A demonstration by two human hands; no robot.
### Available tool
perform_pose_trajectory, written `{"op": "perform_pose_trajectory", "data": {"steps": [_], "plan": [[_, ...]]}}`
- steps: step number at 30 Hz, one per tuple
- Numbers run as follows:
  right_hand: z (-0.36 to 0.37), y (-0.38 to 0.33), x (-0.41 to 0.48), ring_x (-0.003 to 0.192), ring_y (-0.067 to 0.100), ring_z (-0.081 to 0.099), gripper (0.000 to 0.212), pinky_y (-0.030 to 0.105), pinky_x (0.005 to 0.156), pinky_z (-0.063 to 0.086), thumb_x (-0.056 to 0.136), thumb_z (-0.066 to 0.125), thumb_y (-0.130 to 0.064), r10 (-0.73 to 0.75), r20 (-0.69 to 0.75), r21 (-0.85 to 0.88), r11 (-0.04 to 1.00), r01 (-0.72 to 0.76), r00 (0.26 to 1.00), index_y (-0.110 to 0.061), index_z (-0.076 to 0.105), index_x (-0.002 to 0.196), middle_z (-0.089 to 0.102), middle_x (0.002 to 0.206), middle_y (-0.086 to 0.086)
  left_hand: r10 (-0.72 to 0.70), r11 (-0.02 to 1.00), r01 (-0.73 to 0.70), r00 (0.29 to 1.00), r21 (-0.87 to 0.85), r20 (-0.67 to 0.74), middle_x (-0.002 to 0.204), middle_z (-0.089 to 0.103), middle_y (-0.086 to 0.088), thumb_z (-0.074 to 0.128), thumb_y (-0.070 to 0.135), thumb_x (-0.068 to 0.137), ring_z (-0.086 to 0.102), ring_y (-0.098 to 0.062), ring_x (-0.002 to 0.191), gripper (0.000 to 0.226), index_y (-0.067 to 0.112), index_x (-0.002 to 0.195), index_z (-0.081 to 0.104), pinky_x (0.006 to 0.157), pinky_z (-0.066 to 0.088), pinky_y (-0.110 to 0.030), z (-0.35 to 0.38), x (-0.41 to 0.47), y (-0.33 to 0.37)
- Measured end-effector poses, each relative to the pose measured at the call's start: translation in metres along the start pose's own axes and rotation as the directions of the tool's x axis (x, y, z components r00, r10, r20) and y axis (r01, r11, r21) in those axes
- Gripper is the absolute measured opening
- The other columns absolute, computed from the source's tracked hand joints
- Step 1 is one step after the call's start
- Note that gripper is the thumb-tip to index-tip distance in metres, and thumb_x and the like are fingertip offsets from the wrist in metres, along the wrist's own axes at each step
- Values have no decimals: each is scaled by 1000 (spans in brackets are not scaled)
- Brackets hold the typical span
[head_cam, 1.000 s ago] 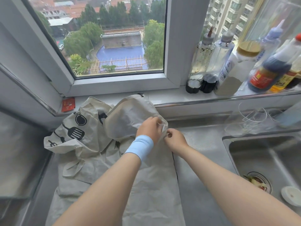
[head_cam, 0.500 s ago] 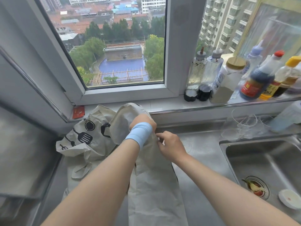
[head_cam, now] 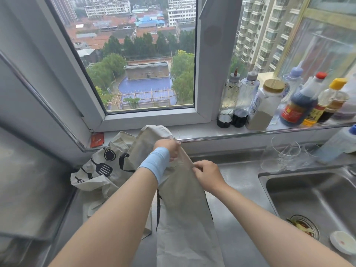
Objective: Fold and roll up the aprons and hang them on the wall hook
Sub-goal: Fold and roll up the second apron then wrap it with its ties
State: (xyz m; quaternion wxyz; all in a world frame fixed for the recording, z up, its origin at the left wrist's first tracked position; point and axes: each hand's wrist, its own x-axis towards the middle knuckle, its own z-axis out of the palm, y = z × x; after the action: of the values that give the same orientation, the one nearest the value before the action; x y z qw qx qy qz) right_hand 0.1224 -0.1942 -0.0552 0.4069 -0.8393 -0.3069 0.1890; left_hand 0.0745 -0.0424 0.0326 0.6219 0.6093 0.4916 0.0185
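We see a steel worktop [head_cam: 238,237] carrying a beige apron [head_cam: 185,218] down its middle, a printed apron [head_cam: 100,170] crumpled at the back left corner, and clear glasses [head_cam: 287,157] along the back edge.

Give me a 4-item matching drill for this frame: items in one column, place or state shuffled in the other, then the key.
Items
1. left hand
2. right hand
3. red packet
4. small white dish

Place or state
A. in the sink, beside the drain
B. on the windowsill, at its left corner
C. gripping the plain apron at the top, blue wristband behind it
D. pinching the plain apron's edge, lower down

Pairs: 1-C, 2-D, 3-B, 4-A
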Motion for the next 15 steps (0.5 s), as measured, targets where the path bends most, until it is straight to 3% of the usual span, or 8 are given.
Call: {"op": "perform_pose_trajectory", "data": {"steps": [2,6,8,10,12,13,15], "plan": [[-6,-2,6,84,12,67,16,31,76,52,89,61,-23,126,-11,109,986,-124,992,-23,76,85,73,81,-12,40,981,-39,999,-192,-1,75,57,-6,62,18,94,56,-19,61,12,14,104,58,60,53,-29,3,1,-4],[-9,-3,19,76,20,59,25,31,66,44,92,52,-23,238,-38,112,966,-233,970,-14,65,73,65,73,-4,224,954,-244,966,-172,-128,83,64,-6,65,17,90,57,-19,56,8,18,88,58,54,54,-28,9,12,-13],[-9,2,24,83,24,60,23,32,69,45,93,50,-25,271,-91,43,962,-268,958,-15,61,75,64,80,-2,344,936,-353,913,-2,-218,89,67,-1,66,20,87,64,-22,68,9,23,87,58,67,57,-33,6,16,-18],[-7,8,24,103,25,59,19,35,82,47,90,58,-31,275,-147,-16,960,-280,950,-20,61,105,63,108,1,462,884,-425,859,195,-222,87,66,3,63,16,87,64,-19,80,8,22,91,60,80,53,-30,4,8,-32],[2,18,18,117,26,49,57,39,93,46,84,69,-31,135,-285,-157,970,-185,949,-18,44,133,47,130,7,523,825,-449,837,344,-161,86,65,5,57,10,88,61,-17,83,13,21,92,63,81,48,-25,3,2,-59],[8,23,14,120,28,46,67,42,96,45,81,71,-27,0,-335,-290,951,-103,942,-17,39,139,42,136,10,519,802,-434,846,411,-119,88,66,4,55,10,89,61,-18,84,15,21,91,65,81,47,-24,3,2,-75],[22,33,7,127,32,43,69,44,99,43,79,69,-19,-211,-258,-520,853,48,943,-18,40,142,37,144,12,490,715,-391,871,579,-16,100,66,0,52,12,89,62,-21,95,19,21,95,68,85,47,-26,2,5,-107]]}}
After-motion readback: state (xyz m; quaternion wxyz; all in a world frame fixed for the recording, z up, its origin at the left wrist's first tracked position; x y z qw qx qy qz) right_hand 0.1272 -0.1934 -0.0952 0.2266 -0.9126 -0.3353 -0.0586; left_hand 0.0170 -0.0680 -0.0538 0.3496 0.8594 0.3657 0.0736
